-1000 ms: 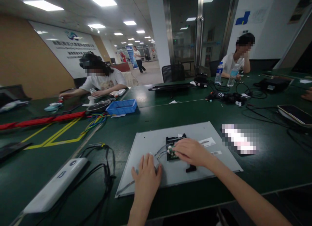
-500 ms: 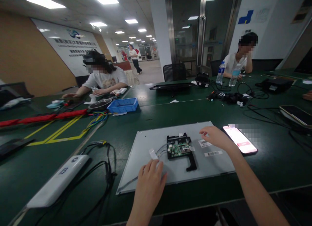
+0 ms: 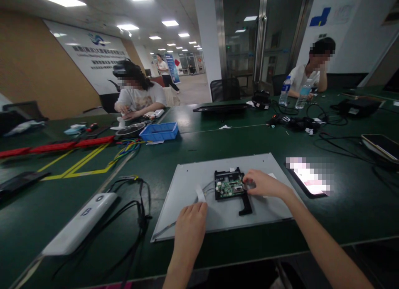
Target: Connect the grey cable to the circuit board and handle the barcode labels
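Rectangular ceiling lights [image 3: 170, 23] glowing overhead, tan wall [image 3: 21, 64] at left bearing a white sign [image 3: 99, 60] with a blue logo [image 3: 96, 39], white pillar [image 3: 207, 44] beside metal-framed glass doors [image 3: 240, 40], black mesh chair [image 3: 225, 90] before the doors, greyish floor [image 3: 195, 87] beyond, dark green table [image 3: 249, 143] in the foreground

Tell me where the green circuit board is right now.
In the head view, the green circuit board sits in the black frame on the grey panel, below and right of picture centre, just left of the right hand.
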Demonstrator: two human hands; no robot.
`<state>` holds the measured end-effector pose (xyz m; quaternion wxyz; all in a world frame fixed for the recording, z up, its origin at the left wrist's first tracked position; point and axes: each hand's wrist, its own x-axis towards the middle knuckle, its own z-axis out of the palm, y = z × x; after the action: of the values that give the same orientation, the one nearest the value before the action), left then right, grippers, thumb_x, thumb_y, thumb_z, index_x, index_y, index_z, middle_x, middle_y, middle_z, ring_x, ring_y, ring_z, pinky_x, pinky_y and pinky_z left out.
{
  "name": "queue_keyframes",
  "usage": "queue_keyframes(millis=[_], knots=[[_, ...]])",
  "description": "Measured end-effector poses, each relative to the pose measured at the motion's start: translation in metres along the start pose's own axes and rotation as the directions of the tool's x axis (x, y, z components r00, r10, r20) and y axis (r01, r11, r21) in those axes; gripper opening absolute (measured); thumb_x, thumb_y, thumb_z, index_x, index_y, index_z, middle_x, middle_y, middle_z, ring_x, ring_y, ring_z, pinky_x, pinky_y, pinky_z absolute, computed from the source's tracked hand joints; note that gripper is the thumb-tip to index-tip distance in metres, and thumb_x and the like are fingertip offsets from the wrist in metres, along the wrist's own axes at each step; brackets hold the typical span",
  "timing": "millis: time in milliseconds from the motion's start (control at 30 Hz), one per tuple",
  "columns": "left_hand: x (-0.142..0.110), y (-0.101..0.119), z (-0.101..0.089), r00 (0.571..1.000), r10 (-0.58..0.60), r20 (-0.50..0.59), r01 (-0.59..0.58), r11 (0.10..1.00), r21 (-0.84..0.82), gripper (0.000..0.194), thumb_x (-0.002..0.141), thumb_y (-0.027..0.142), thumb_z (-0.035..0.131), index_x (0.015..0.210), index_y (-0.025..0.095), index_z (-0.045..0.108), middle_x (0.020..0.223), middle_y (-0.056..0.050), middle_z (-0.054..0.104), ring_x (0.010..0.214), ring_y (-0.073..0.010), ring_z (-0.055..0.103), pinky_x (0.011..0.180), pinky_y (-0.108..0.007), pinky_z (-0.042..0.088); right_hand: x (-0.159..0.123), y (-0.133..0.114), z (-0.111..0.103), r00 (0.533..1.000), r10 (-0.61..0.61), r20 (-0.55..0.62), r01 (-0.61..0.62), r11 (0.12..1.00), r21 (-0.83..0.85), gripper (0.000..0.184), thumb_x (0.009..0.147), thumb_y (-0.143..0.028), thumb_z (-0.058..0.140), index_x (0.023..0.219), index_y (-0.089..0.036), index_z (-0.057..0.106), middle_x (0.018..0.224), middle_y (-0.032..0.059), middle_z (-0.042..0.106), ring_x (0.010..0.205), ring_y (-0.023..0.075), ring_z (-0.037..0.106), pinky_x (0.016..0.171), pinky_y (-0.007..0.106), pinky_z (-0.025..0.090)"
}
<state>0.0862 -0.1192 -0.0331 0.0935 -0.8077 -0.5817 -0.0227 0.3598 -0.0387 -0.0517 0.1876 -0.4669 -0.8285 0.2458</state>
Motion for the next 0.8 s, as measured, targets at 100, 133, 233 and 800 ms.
queue_keyframes(millis=[100,133,233,800], knots=[[0.004,-0.004,-0.005,0.998,-0.019,-0.057,0.02,1.0,0.007,0.026,0.083,0.007,0.04,0.09,0.018,0.062,0.09,-0.007,0.067,0.084,-0.0231,0.061,0.077,-0.036,0.043,0.002,0.001,0.005,1.0,0.03,0.004,-0.03,0.999,0.039,0.019,0.072,-0.02,0.062,0.09,-0.018,0.065,0.091,0.0052,0.063,0.08,0.0174,0.059,0.072,0.029,0.047],[0.006,-0.007,-0.006,0.996,-0.025,-0.089,0.026,1.0,0.008,0.026,0.084,0.008,0.04,0.092,0.018,0.063,0.092,-0.007,0.067,0.085,-0.0232,0.061,0.078,-0.036,0.043,0.003,0.002,0.005,0.999,0.048,0.013,-0.049,0.997,0.062,0.017,0.072,-0.02,0.061,0.089,-0.017,0.065,0.089,0.0048,0.063,0.079,0.017,0.06,0.071,0.028,0.047],[0.012,-0.016,-0.012,0.979,-0.033,-0.2,0.036,0.999,0.012,0.025,0.084,0.01,0.042,0.098,0.017,0.062,0.099,-0.008,0.067,0.091,-0.0237,0.06,0.082,-0.036,0.042,0.004,0.006,0.005,0.995,0.097,0.03,-0.1,0.987,0.125,0.011,0.073,-0.018,0.059,0.084,-0.017,0.064,0.081,0.0027,0.064,0.073,0.0155,0.06,0.066,0.026,0.046],[0.017,-0.048,-0.012,0.997,-0.042,-0.06,0.047,0.996,0.08,0.03,0.089,0.025,0.037,0.082,0.018,0.066,0.086,-0.009,0.069,0.089,-0.0256,0.062,0.092,-0.046,0.034,-0.009,0.058,-0.021,0.88,0.467,-0.083,-0.474,0.874,-0.11,0.022,0.076,-0.024,0.058,0.095,-0.019,0.067,0.093,0.0056,0.068,0.086,0.0184,0.063,0.074,0.026,0.044]])
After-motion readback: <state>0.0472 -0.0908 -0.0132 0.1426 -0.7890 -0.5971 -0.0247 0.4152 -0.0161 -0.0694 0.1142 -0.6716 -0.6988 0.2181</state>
